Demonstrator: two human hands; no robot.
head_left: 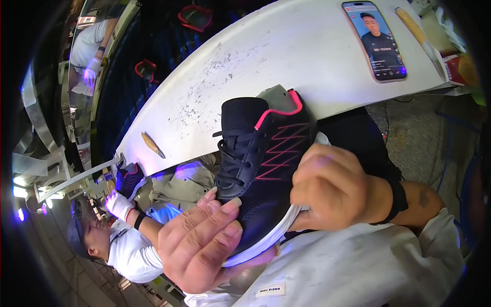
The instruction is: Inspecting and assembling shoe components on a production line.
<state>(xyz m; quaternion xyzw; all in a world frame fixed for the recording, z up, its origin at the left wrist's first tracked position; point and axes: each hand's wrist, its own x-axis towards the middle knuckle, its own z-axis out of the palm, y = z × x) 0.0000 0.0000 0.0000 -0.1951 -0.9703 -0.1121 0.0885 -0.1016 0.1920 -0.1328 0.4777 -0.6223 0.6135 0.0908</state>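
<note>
A black sneaker (255,197) with pink zigzag stitching, a pink collar edge, black laces and a white sole (263,251) is held up before me, toe toward me. A grey-green shoe last (276,96) sticks out of its opening. My left hand (202,248) is closed around the toe, fingertips on the upper and the thumb low by the sole. My right hand (332,187) is curled closed against the sole edge on the shoe's right side. Its fingertips are tucked out of sight, so I cannot tell whether it also holds something small.
Beyond the shoe lies a white table (317,56) with dark scuffs, a phone (378,43) and a wooden-handled tool (417,36). A small pointed tool (152,145) lies near its left edge. At left a co-worker's gloved hand (120,205) is by another sneaker (129,177).
</note>
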